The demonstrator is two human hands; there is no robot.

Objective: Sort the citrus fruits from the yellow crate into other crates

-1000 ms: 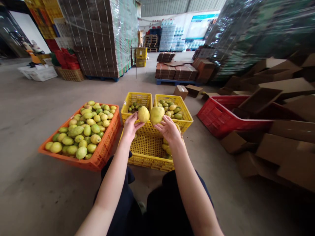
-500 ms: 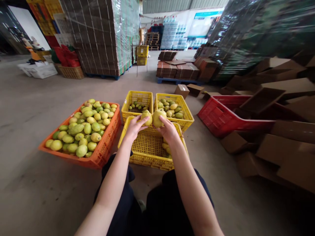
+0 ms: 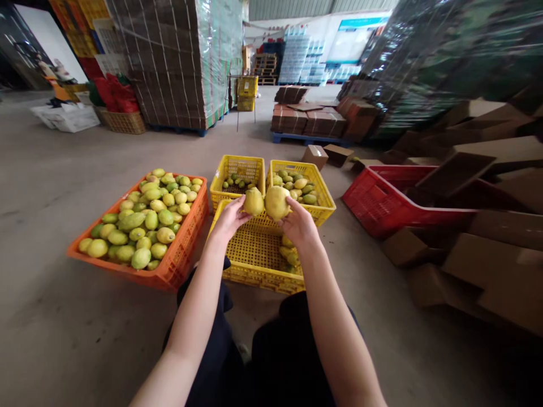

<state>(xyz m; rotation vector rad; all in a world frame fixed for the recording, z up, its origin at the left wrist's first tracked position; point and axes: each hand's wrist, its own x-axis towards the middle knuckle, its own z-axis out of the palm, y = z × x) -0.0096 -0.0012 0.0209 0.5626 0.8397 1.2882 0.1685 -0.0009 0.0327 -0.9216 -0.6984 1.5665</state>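
My left hand (image 3: 229, 219) is closed on a yellow lemon (image 3: 253, 201). Beside it, my right hand (image 3: 299, 224) grips a second, slightly larger lemon (image 3: 277, 203). The two fruits are side by side, almost touching, above the front yellow crate (image 3: 250, 249), which has several lemons (image 3: 289, 253) at its right end. Behind it stand a left yellow crate (image 3: 216, 180) with small greenish fruit and a right yellow crate (image 3: 326, 199) with more lemons. To the left, an orange crate (image 3: 176, 265) is heaped with yellow and green lemons (image 3: 144, 220).
A red crate (image 3: 368, 198) stands at the right, with cardboard boxes (image 3: 487, 260) piled in and around it. Flattened cartons (image 3: 311, 121) lie on a blue pallet farther back. Wrapped pallet stacks (image 3: 169, 62) rise behind. My knees are just below the front crate.
Both lemons are still held. My fingers have shifted on them, and the right lemon has been turned, showing more of its surface. The crates have not moved.
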